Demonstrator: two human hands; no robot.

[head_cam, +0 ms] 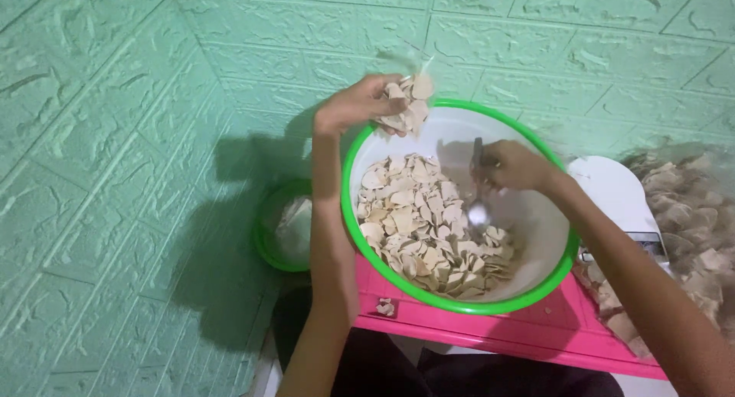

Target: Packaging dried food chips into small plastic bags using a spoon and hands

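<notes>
A large white basin with a green rim (566, 251) sits on a pink stool (536, 324) and holds a heap of pale, flat chips (417, 228). My left hand (356, 106) is raised over the basin's far rim, closed on a small clear bag of chips (406, 102). My right hand (509, 166) grips a metal spoon (478, 207) whose bowl points down at the chips inside the basin.
A smaller green-rimmed bowl (285, 230) with white contents stands left of the basin, by the green brick-pattern wall. To the right lie a white scale (616, 194) and a big clear bag of chips (693, 213). A few chips (385, 307) lie on the stool.
</notes>
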